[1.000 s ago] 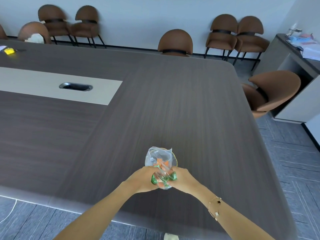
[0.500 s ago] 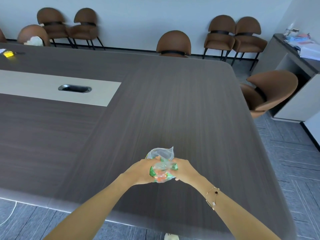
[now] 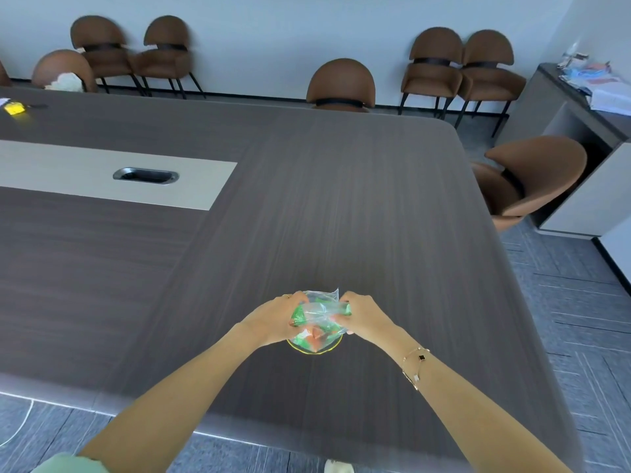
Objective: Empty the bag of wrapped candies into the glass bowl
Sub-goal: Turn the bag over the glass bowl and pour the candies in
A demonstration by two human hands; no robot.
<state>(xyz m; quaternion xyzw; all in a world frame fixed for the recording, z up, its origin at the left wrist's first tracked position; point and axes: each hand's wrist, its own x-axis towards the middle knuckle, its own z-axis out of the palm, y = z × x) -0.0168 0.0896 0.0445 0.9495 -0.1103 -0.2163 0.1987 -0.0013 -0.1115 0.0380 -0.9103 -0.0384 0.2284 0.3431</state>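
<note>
Both hands are meeting over the near part of a large dark wood-grain desk (image 3: 341, 206), holding a small clear plastic bag (image 3: 319, 314) of green and orange wrapped candies (image 3: 316, 332) between them. The left hand (image 3: 276, 319) is gripping the bag's left side, fingers curled around the plastic, so its grip is clamped on the bag. The right hand (image 3: 362, 315) is doing the same on the bag's right side, fingers pinching the crumpled film.

The bag is lying stretched across from hand to hand, so its long axis is running left to right in the head view. A crinkled edge of the film is sticking up and away from the person at the top, between the knuckles, and the fuller, candy-laden part is sagging downward toward the person. Whether the raised edge is the bag's mouth cannot be told.

Directly beneath the bag, a round glass bowl with a yellowish rim (image 3: 316, 351) is sitting on the desk; only its near arc is showing below the plastic. The candies are appearing through the film just above that rim, and whether any are lying in the bowl itself cannot be told.

A thin gold bracelet (image 3: 415, 365) is circling the right wrist.
</note>
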